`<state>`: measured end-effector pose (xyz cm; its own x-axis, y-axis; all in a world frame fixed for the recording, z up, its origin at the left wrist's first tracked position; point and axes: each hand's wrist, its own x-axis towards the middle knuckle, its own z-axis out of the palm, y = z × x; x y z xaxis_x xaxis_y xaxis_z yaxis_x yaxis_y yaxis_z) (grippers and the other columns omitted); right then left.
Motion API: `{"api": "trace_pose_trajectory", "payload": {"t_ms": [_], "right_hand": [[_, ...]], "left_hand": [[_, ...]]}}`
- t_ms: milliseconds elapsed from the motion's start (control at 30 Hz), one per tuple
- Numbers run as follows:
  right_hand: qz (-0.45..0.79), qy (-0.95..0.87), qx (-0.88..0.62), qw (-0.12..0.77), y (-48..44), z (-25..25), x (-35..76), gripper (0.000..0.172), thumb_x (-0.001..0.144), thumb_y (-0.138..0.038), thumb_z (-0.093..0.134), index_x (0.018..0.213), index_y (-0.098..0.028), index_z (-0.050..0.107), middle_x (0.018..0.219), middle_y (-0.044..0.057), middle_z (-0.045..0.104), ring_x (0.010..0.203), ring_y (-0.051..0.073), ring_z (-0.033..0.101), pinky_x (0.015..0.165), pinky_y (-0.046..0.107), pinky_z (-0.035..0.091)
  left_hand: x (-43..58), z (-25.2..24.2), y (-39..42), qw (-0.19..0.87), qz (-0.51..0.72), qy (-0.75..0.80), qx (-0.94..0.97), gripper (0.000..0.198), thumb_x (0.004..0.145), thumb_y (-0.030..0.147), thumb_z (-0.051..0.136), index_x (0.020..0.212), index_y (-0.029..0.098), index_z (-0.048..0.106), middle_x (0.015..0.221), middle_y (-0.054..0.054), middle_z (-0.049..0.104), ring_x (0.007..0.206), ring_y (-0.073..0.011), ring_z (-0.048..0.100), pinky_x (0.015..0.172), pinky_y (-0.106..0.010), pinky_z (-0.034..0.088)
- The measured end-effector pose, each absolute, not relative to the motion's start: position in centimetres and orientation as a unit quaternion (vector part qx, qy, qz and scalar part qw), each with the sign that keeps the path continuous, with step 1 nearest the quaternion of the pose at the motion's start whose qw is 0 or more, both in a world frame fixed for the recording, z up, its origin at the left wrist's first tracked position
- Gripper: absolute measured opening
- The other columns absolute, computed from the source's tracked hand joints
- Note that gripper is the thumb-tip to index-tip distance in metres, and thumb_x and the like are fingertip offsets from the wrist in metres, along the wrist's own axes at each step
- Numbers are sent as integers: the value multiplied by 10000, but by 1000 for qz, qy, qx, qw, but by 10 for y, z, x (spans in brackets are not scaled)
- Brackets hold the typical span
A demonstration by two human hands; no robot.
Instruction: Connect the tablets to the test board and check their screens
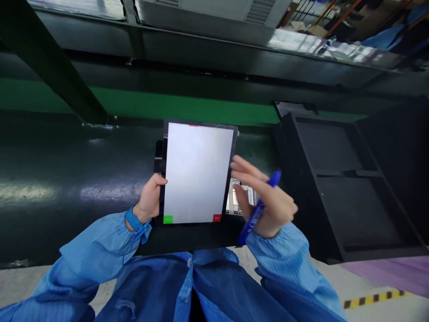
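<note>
My left hand (150,199) grips the left edge of a black-framed tablet (197,172), with the thumb resting on the frame. The tablet's screen is almost all white, with a green button at the lower left and a red button at the lower right. My right hand (264,197) hovers just off the tablet's right edge, fingers spread, holding a blue marker pen (258,210) that slants across the palm. Partly hidden behind the tablet and my right hand lies a small labelled metal-and-white part (238,199).
The hands are over a dark green glossy workbench surface (83,179). A black compartmented tray (338,188) stands to the right. Blue sleeves cover both forearms. Below lie a grey floor (368,281), a purple mat and yellow-black hazard tape (375,299).
</note>
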<state>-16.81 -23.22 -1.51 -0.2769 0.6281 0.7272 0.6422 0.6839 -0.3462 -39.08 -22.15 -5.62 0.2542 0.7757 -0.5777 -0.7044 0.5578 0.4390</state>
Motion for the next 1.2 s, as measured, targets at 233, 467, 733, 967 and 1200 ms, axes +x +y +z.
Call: {"api": "trace_pose_trajectory", "payload": {"t_ms": [233, 467, 733, 967, 1200], "right_hand": [[28, -680, -621, 389, -241, -80, -99, 159, 912, -276, 610, 956, -196, 740, 825, 33, 758, 707, 187, 729, 697, 304, 596], [55, -683, -648, 332, -238, -123, -81, 212, 909, -307, 581, 908, -187, 756, 702, 27, 716, 629, 160, 695, 640, 253, 552], [41, -700, -650, 294, -230, -121, -82, 246, 925, -329, 571, 964, -198, 775, 724, 46, 730, 651, 169, 699, 613, 247, 514], [42, -701, -644, 303, -230, -122, -82, 232, 920, -321, 580, 951, -204, 778, 720, 48, 725, 633, 169, 683, 600, 247, 490], [114, -690, -608, 376, -231, -96, -107, 290, 955, -366, 523, 904, -171, 732, 675, 33, 700, 604, 153, 673, 611, 251, 530]], "left_hand": [[-395, -45, -220, 764, 500, 408, -15, 433, 628, 185, 453, 971, 83, 697, 925, -45, 776, 1012, -319, 709, 885, -414, 582], [-399, -56, -220, 755, 526, 391, -21, 277, 677, 163, 442, 827, 119, 670, 691, 4, 737, 1054, -293, 698, 957, -423, 562], [-392, -43, -217, 694, 561, 451, -32, 307, 644, 116, 454, 837, 109, 692, 742, 0, 762, 1055, -291, 699, 974, -416, 552], [-390, -39, -218, 699, 557, 443, -69, 430, 663, 128, 443, 994, 86, 715, 821, 7, 779, 1028, -288, 708, 929, -394, 577], [-391, -43, -223, 656, 583, 477, 38, 241, 756, 102, 522, 879, 138, 726, 641, 54, 730, 797, -199, 741, 853, -286, 595]]}}
